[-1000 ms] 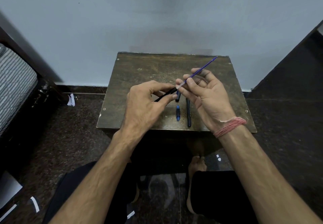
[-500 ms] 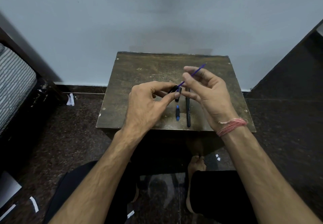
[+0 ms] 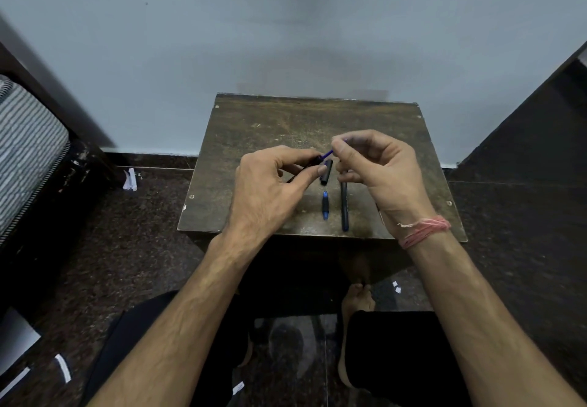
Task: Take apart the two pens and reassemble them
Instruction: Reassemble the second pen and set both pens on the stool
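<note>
The left hand (image 3: 270,190) gripped a black barrel (image 3: 313,162) above the desk (image 3: 254,140) while the right hand (image 3: 378,168) pinched the blue refill (image 3: 327,154), apparently feeding it in. Next it needed seating straight. A cap (image 3: 326,171), blue piece (image 3: 325,205) and second pen (image 3: 344,205) lay on the desk; no containers showed.

Single head view, looking down, close over small table (image 3: 241,152)

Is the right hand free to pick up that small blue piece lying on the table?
Probably not yet: the right hand pinches the blue refill. The small blue piece lies uncovered nearby.
</note>
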